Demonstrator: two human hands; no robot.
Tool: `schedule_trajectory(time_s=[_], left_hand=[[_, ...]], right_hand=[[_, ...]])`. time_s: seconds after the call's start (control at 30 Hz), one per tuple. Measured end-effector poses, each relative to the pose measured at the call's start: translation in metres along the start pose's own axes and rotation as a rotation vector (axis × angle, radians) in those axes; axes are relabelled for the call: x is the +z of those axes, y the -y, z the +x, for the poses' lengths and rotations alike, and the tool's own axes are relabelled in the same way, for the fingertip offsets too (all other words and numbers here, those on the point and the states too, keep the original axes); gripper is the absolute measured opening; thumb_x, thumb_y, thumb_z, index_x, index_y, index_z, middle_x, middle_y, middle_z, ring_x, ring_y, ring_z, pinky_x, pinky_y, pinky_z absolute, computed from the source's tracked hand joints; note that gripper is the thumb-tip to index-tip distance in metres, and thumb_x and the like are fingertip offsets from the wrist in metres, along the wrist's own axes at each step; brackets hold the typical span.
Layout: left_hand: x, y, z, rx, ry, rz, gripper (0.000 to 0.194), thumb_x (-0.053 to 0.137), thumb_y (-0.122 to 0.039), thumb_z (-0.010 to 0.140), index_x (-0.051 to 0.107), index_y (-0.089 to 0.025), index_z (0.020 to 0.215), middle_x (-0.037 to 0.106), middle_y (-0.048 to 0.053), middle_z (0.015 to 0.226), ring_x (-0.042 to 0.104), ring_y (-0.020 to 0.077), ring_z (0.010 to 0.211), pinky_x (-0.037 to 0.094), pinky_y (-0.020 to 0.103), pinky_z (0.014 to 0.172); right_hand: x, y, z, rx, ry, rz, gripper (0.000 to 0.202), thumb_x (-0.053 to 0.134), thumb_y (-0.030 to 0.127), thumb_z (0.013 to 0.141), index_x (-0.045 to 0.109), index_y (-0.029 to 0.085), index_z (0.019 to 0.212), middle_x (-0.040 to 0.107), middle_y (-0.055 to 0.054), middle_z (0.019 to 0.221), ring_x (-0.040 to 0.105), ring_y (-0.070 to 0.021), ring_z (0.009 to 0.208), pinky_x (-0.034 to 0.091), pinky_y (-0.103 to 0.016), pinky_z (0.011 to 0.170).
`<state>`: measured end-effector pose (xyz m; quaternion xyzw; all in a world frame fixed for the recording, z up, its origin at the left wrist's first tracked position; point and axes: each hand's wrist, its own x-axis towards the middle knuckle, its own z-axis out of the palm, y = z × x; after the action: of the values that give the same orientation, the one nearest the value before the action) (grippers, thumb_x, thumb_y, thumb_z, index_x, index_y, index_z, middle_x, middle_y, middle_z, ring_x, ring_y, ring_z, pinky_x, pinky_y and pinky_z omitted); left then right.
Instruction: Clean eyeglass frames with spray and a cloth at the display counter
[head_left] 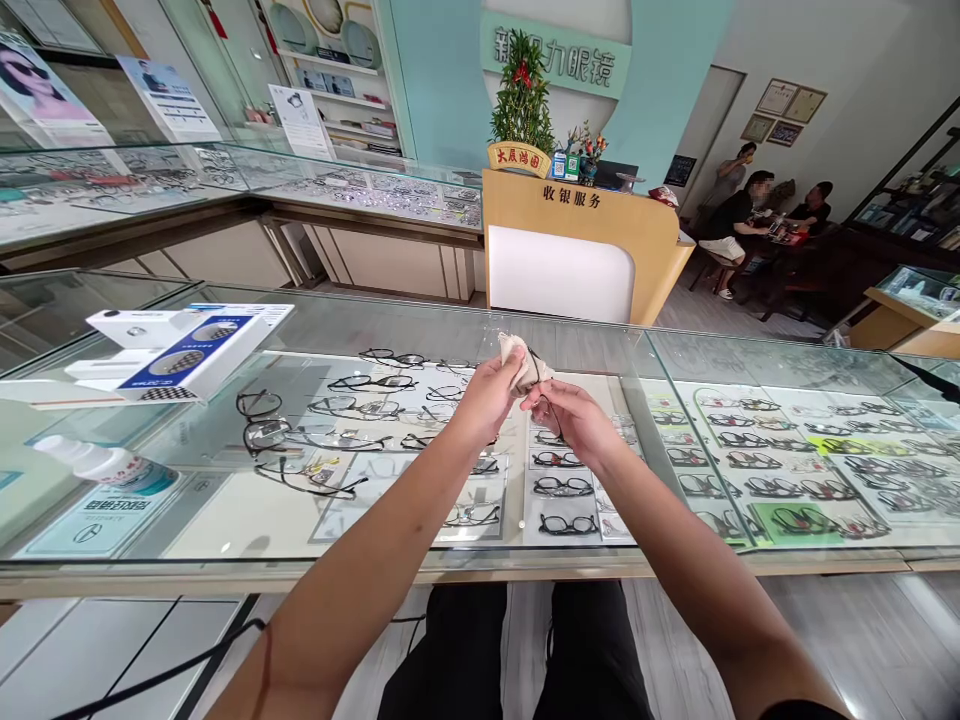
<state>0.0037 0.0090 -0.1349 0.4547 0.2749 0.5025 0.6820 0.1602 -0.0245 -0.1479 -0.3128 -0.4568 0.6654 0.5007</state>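
Above the glass display counter (pixel 247 510), near its middle, both hands meet around a beige cloth (pixel 534 374). My left hand (pixel 489 392) pinches the cloth, its thumb on top. A dark, thin eyeglass frame (pixel 553 418) shows at the edge of the cloth; most of it is hidden. My right hand (pixel 574 415) has its fingertips closed on the frame, just right of and below the cloth. Several pairs of glasses (pixel 371 383) lie to the left of my hands, and more rows show beneath the glass.
At the left are an opened white and blue box (pixel 180 355), a white spray bottle (pixel 109 465) and a pale blue card (pixel 97 522). A wooden reception desk (pixel 652 240) with a plant (pixel 521 100) stands beyond. Several people sit at the back right.
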Motion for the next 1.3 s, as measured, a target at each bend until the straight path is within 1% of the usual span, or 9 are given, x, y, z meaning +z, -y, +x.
schedule_trajectory(time_s=[0.1,0.2,0.43,0.5,0.6,0.73,0.97,1.1,1.3], left_hand=[[-0.003,-0.007,0.0,-0.027,0.118,-0.048,0.052,0.096,-0.058,0.082,0.062,-0.019,0.079,0.063,0.002,0.065,0.06,0.0156,0.062,0.056,0.032,0.064],[0.001,-0.01,-0.001,-0.011,0.139,-0.031,0.048,0.102,-0.048,0.078,0.064,-0.018,0.083,0.062,-0.001,0.067,0.057,0.0126,0.061,0.053,0.029,0.063],[0.003,0.004,0.0,0.0,-0.003,0.015,0.063,0.081,-0.079,0.086,0.06,-0.022,0.072,0.047,-0.004,0.047,0.049,0.0152,0.045,0.052,0.033,0.05],[-0.001,0.003,0.002,-0.018,0.006,-0.029,0.061,0.08,-0.077,0.089,0.063,-0.02,0.074,0.056,-0.001,0.054,0.057,0.0163,0.054,0.057,0.033,0.058],[-0.005,-0.001,0.004,-0.039,-0.028,-0.104,0.051,0.08,-0.066,0.097,0.075,-0.016,0.09,0.075,0.007,0.08,0.073,0.0183,0.08,0.064,0.032,0.082],[-0.006,-0.006,0.004,-0.091,-0.075,-0.137,0.039,0.081,-0.054,0.1,0.079,-0.015,0.103,0.082,0.011,0.101,0.078,0.0198,0.099,0.064,0.035,0.096],[-0.004,0.001,-0.004,-0.277,0.102,-0.038,0.035,0.086,-0.05,0.096,0.08,-0.015,0.096,0.08,0.012,0.094,0.079,0.0244,0.097,0.066,0.037,0.091],[0.001,0.005,-0.009,-0.277,0.168,-0.03,0.041,0.094,-0.053,0.087,0.077,-0.016,0.086,0.079,0.011,0.095,0.076,0.0217,0.094,0.063,0.032,0.089],[0.005,0.005,-0.012,-0.27,0.202,-0.04,0.045,0.101,-0.054,0.077,0.079,-0.016,0.088,0.075,0.007,0.09,0.069,0.0171,0.087,0.057,0.029,0.086]], right_hand=[[-0.005,0.005,0.001,0.001,-0.015,0.04,0.036,0.093,0.056,0.078,0.083,0.022,0.083,0.077,-0.006,0.087,0.055,-0.0158,0.074,0.046,-0.031,0.072],[-0.005,0.004,0.002,0.002,-0.014,0.072,0.035,0.093,0.055,0.077,0.083,0.022,0.083,0.076,-0.005,0.086,0.053,-0.0152,0.073,0.046,-0.03,0.071],[0.002,-0.002,0.001,-0.014,0.025,-0.02,0.038,0.092,0.058,0.08,0.084,0.021,0.083,0.079,-0.007,0.089,0.053,-0.0156,0.075,0.044,-0.031,0.073],[-0.001,0.002,0.001,-0.021,0.005,-0.023,0.037,0.092,0.058,0.079,0.084,0.022,0.083,0.079,-0.007,0.088,0.054,-0.016,0.075,0.044,-0.031,0.072],[-0.011,0.013,0.001,-0.044,-0.047,-0.007,0.035,0.092,0.056,0.078,0.083,0.022,0.083,0.078,-0.006,0.088,0.054,-0.0166,0.074,0.043,-0.032,0.068],[-0.025,0.027,0.002,-0.124,-0.112,0.025,0.034,0.09,0.055,0.081,0.08,0.023,0.084,0.078,-0.007,0.094,0.052,-0.0154,0.071,0.041,-0.031,0.065],[-0.035,0.033,0.005,-0.191,-0.211,0.056,0.035,0.092,0.055,0.079,0.08,0.024,0.088,0.078,-0.006,0.096,0.054,-0.0165,0.073,0.045,-0.031,0.062],[-0.032,0.031,0.006,-0.179,-0.256,0.03,0.037,0.093,0.056,0.076,0.079,0.023,0.086,0.079,-0.006,0.098,0.055,-0.0169,0.076,0.045,-0.03,0.065],[-0.031,0.026,0.008,-0.176,-0.246,-0.018,0.04,0.094,0.061,0.075,0.083,0.024,0.088,0.081,-0.007,0.101,0.059,-0.0184,0.081,0.043,-0.03,0.065]])
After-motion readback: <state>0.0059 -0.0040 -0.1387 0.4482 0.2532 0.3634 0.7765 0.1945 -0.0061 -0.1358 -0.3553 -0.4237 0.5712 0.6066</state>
